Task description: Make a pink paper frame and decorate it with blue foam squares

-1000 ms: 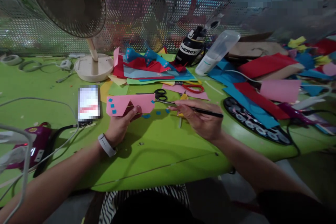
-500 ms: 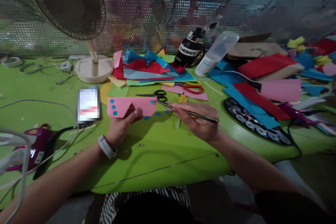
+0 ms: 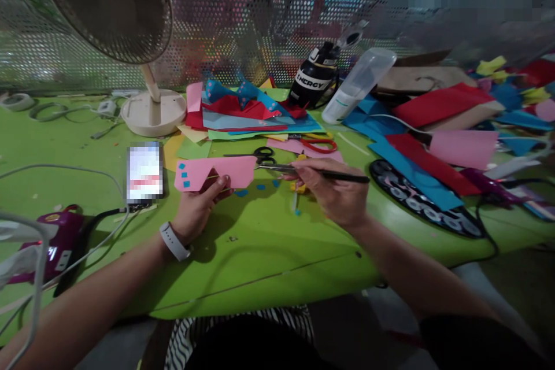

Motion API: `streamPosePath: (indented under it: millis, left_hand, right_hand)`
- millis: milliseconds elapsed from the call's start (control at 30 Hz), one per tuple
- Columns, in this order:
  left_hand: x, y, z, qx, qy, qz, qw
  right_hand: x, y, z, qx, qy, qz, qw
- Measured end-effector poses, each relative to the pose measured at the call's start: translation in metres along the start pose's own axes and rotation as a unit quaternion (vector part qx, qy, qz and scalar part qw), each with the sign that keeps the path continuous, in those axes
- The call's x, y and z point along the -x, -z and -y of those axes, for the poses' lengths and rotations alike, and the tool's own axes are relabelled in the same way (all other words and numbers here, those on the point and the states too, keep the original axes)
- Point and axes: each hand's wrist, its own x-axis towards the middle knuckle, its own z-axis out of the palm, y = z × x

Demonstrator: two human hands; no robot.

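Note:
Pinched in my left hand (image 3: pixel 200 208) is a pink paper piece (image 3: pixel 234 171) with a V-shaped notch in its lower edge. Three small blue squares (image 3: pixel 184 175) sit in a column at its left end. My right hand (image 3: pixel 336 188) grips metal tweezers (image 3: pixel 321 173), whose tips point left, close to the paper's right edge. Whether the tips hold anything is too small to tell. Small blue bits (image 3: pixel 261 187) lie on the green table below the paper. Partly behind my right hand is a yellow-handled tool (image 3: pixel 298 186).
Black scissors (image 3: pixel 265 154) and red-handled scissors (image 3: pixel 321 144) lie behind the paper. A phone (image 3: pixel 144 172), fan base (image 3: pixel 154 113) and purple glue gun (image 3: pixel 58 240) are left. A black bottle (image 3: pixel 313 81), clear bottle (image 3: pixel 359 85), paper strips and black oval tray (image 3: pixel 425 199) stand or lie right.
The blue piece at the pink paper's right end no longer shows there. My right hand and the tweezers have shifted slightly right, and a small blue bit now shows below the yellow-handled tool.

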Motion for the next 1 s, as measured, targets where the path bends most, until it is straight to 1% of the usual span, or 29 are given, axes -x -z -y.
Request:
streamPosePath:
  millis: [67,133,233,367,433,533,733,1000]
  left_hand:
    - [0.000,0.000,0.000,0.001,-0.007,-0.015,1.000]
    - [-0.001,0.000,0.000,-0.004,-0.010,-0.024,1.000]
    - [-0.002,0.000,0.000,-0.005,-0.016,-0.027,0.999]
    - [-0.003,0.001,0.001,-0.005,-0.038,-0.031,0.999]
    - [-0.003,0.001,0.001,-0.009,-0.046,-0.036,0.998]
    - [-0.003,0.003,0.002,-0.012,-0.046,-0.037,0.998]
    - [-0.004,0.004,0.004,-0.026,-0.037,-0.046,0.998]
    - [-0.005,0.006,0.006,-0.030,-0.041,-0.035,0.998]
  right_hand:
    - [-0.002,0.002,-0.003,-0.026,-0.064,0.007,0.998]
    - [-0.005,0.005,-0.006,-0.043,-0.101,0.026,0.994]
    - [-0.006,0.006,-0.007,-0.039,-0.116,0.041,0.992]
    - [0.001,-0.005,-0.008,-0.046,-0.125,0.086,0.987]
    - [0.006,-0.012,-0.009,-0.059,-0.120,0.111,0.985]
    - [0.012,-0.019,-0.013,-0.063,-0.105,0.128,0.984]
    - [0.015,-0.017,-0.018,-0.030,-0.088,0.138,0.986]
    - [0.019,-0.022,-0.016,0.032,0.016,0.143,0.989]
